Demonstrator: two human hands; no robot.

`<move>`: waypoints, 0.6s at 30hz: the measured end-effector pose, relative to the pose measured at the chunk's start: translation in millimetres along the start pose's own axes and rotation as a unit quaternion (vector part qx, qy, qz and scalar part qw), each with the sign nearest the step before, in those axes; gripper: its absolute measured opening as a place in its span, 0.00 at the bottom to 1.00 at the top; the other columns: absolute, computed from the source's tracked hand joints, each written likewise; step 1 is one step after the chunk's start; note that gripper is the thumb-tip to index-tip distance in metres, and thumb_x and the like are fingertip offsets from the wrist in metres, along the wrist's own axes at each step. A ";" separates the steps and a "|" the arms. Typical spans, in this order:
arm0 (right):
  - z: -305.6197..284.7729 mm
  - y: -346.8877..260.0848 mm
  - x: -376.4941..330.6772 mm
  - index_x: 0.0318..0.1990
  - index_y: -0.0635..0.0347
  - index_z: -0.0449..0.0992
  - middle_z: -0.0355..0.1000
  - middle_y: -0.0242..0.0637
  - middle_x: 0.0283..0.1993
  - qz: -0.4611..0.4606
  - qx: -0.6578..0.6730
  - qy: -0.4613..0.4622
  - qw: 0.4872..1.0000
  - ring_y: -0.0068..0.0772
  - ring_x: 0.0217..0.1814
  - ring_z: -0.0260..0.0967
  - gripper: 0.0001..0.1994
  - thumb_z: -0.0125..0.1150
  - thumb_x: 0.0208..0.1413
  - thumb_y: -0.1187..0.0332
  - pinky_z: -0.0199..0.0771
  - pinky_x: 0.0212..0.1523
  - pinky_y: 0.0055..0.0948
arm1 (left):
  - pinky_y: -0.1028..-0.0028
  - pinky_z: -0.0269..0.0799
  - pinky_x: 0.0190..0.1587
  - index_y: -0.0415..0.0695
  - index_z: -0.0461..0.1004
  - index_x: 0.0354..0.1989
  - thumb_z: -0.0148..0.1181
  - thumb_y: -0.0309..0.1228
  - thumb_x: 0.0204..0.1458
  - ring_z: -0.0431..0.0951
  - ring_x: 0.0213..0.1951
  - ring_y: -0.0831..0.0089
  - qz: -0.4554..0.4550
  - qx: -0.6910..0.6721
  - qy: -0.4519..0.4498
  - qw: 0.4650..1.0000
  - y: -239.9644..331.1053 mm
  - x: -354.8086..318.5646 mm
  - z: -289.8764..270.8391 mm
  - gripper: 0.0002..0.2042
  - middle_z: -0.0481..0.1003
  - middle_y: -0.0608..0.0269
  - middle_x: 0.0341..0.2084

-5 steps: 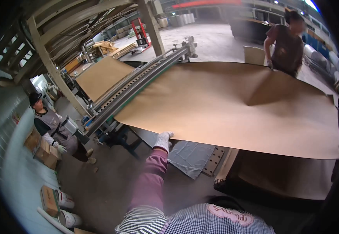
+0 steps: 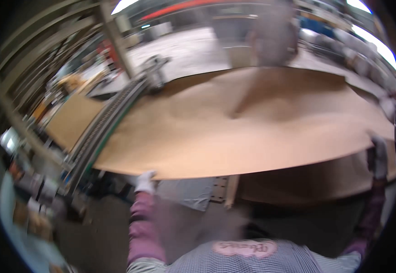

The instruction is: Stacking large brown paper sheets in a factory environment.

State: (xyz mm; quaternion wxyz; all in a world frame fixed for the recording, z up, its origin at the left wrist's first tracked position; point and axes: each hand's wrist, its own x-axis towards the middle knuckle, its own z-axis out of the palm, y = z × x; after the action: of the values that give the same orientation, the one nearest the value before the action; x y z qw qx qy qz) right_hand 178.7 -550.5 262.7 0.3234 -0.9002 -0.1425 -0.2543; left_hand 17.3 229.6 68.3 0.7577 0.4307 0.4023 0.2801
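A large, flexible brown sheet (image 2: 207,141) spans the middle of the view, with a dent and a shadowed fold toward its far side. My left hand (image 2: 146,182), in a white glove, is closed on the sheet's near edge at the left. At the right end, my right hand (image 2: 378,157) wears a dark-looking glove and grips the sheet's near right corner. Motion blur softens its fingers. The sheet's left end lies along a long slotted machine beam (image 2: 109,120) with a green edge.
Below the sheet's right half lies another brown sheet (image 2: 298,184). A grey plastic cover (image 2: 191,191) and a perforated metal strip (image 2: 219,189) are under the near edge. A blurred co-worker (image 2: 275,41) stands across the sheet. Beyond the beam is another brown panel (image 2: 75,120).
My view has swung to the right, so the beam and sheet appear farther left. My right hand has come into view at the sheet's right end. My left hand still holds the near edge.
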 end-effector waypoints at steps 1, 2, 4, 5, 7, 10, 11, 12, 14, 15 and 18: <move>4.3 12.5 6.4 0.50 0.63 0.67 0.68 0.44 0.48 -0.075 -0.100 0.001 0.992 0.39 0.51 0.66 0.14 0.49 0.55 0.75 0.64 0.55 0.33 | 0.77 0.55 0.13 0.45 0.73 0.30 0.57 0.30 0.47 0.63 0.12 0.77 -0.032 0.058 -0.020 0.998 8.4 -1.7 -17.4 0.04 0.70 0.67 0.19; 3.4 26.3 13.2 0.49 0.63 0.68 0.68 0.43 0.48 0.033 -0.028 -0.046 0.998 0.38 0.51 0.66 0.14 0.48 0.55 0.75 0.64 0.55 0.32 | 0.79 0.47 0.11 0.47 0.73 0.30 0.56 0.30 0.47 0.54 0.09 0.80 -0.017 0.150 0.018 0.988 18.6 -11.0 -22.6 0.03 0.69 0.69 0.18; 2.1 34.9 24.9 0.48 0.63 0.69 0.69 0.43 0.48 0.140 0.045 -0.077 0.986 0.37 0.51 0.66 0.13 0.48 0.54 0.75 0.64 0.55 0.31 | 0.78 0.45 0.10 0.47 0.74 0.30 0.56 0.30 0.46 0.51 0.08 0.79 -0.027 0.180 0.051 0.982 15.7 14.4 -38.4 0.04 0.70 0.67 0.20; -0.1 36.0 26.0 0.46 0.63 0.70 0.69 0.43 0.48 0.139 0.103 -0.053 0.984 0.37 0.51 0.66 0.12 0.47 0.55 0.74 0.64 0.56 0.31 | 0.78 0.45 0.10 0.48 0.73 0.32 0.55 0.30 0.47 0.50 0.07 0.79 -0.048 0.191 0.056 0.979 10.4 18.4 -34.4 0.05 0.70 0.67 0.21; -16.5 49.4 15.1 0.45 0.63 0.71 0.69 0.43 0.47 0.142 0.157 -0.020 0.977 0.37 0.51 0.67 0.12 0.46 0.55 0.74 0.64 0.56 0.31 | 0.78 0.47 0.11 0.47 0.73 0.36 0.56 0.32 0.48 0.57 0.10 0.79 -0.052 0.198 0.041 0.978 1.7 18.5 -16.3 0.08 0.72 0.65 0.23; -14.0 68.5 -0.1 0.41 0.65 0.72 0.70 0.40 0.41 0.009 0.096 0.051 0.994 0.33 0.47 0.67 0.11 0.49 0.55 0.70 0.65 0.53 0.30 | 0.77 0.53 0.13 0.47 0.72 0.38 0.56 0.34 0.49 0.67 0.16 0.77 -0.027 0.206 0.050 0.977 -6.1 7.7 -12.8 0.09 0.72 0.65 0.25; -10.2 63.6 -3.8 0.38 0.66 0.74 0.72 0.36 0.36 -0.039 0.068 0.123 0.989 0.28 0.42 0.68 0.12 0.51 0.54 0.66 0.66 0.49 0.28 | 0.77 0.53 0.13 0.47 0.72 0.38 0.56 0.34 0.49 0.67 0.16 0.77 -0.024 0.204 0.061 0.977 -9.2 4.1 -20.6 0.09 0.72 0.65 0.25; -32.6 69.8 -3.4 0.39 0.64 0.74 0.71 0.35 0.35 -0.176 -0.177 0.156 0.956 0.26 0.40 0.67 0.11 0.51 0.56 0.65 0.65 0.48 0.28 | 0.77 0.58 0.16 0.47 0.71 0.39 0.56 0.35 0.50 0.70 0.21 0.75 -0.010 0.189 0.049 0.981 -17.6 1.8 -25.3 0.10 0.73 0.65 0.27; -179.2 252.3 -23.8 0.46 0.62 0.72 0.71 0.38 0.42 0.351 0.298 0.132 0.878 0.31 0.48 0.68 0.18 0.58 0.52 0.60 0.66 0.52 0.32 | 0.72 0.72 0.26 0.44 0.71 0.41 0.54 0.37 0.53 0.76 0.29 0.69 0.015 0.056 -0.015 0.998 -46.8 -6.6 9.1 0.12 0.74 0.63 0.33; -262.5 311.4 -61.3 0.47 0.61 0.72 0.71 0.33 0.38 0.377 0.201 0.277 0.861 0.30 0.45 0.68 0.22 0.57 0.52 0.52 0.67 0.49 0.33 | 0.72 0.72 0.26 0.44 0.71 0.41 0.54 0.37 0.53 0.76 0.29 0.69 -0.011 0.043 -0.034 0.998 -75.6 0.8 25.4 0.12 0.74 0.63 0.33; -114.6 255.3 -83.9 0.59 0.63 0.63 0.63 0.37 0.59 0.439 0.339 0.445 0.703 0.33 0.58 0.60 0.34 0.55 0.52 0.46 0.63 0.54 0.30 | 0.64 0.76 0.40 0.42 0.67 0.47 0.51 0.34 0.56 0.77 0.39 0.62 -0.058 -0.065 -0.061 0.994 -66.7 -67.1 25.9 0.13 0.74 0.58 0.40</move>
State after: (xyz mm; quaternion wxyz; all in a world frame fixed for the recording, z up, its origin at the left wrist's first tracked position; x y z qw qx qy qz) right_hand 174.7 -824.8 162.2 0.7074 -0.4727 0.3525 -0.3897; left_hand 9.6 135.3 42.4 0.8225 0.3724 0.3604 0.2344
